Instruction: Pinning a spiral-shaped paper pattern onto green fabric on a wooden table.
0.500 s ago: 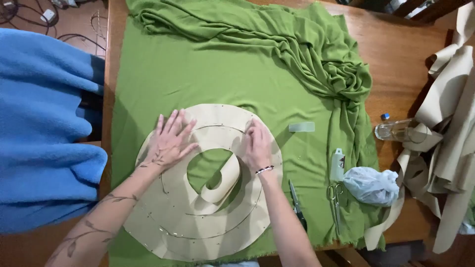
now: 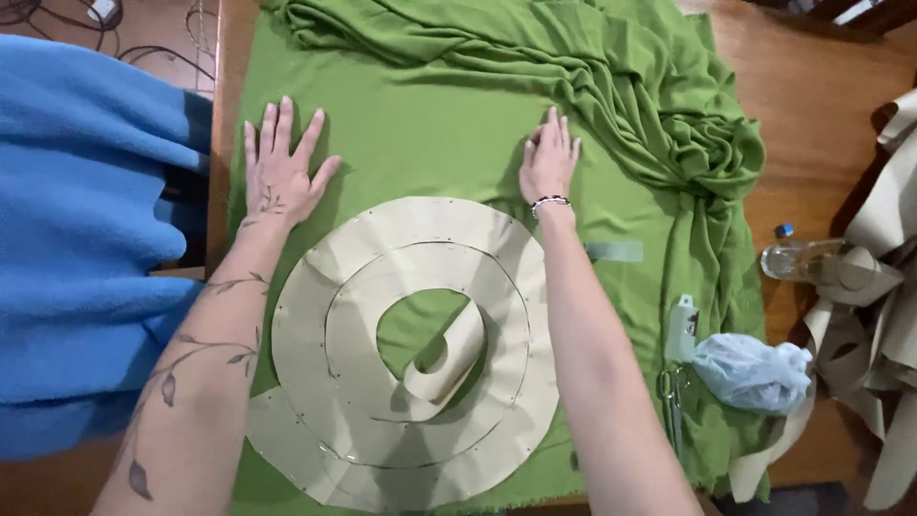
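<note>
A green fabric (image 2: 430,124) lies spread over a wooden table, bunched into folds at the far right. On it rests a beige paper spiral pattern (image 2: 401,440). My left hand (image 2: 280,170) lies flat on the fabric beyond the pattern's left side, fingers spread. My right hand (image 2: 548,164) presses flat on the fabric past the pattern's far right edge, beside the folds. Neither hand holds anything.
A blue fleece cloth (image 2: 76,239) lies off the table's left. To the right are a small white bottle (image 2: 682,327), scissors (image 2: 672,401), a crumpled light blue bag (image 2: 755,371), a clear plastic bottle (image 2: 800,258) and beige paper scraps (image 2: 884,315).
Both hands have left the paper pattern and moved farther away onto the green fabric, spreading apart to its left and right.
</note>
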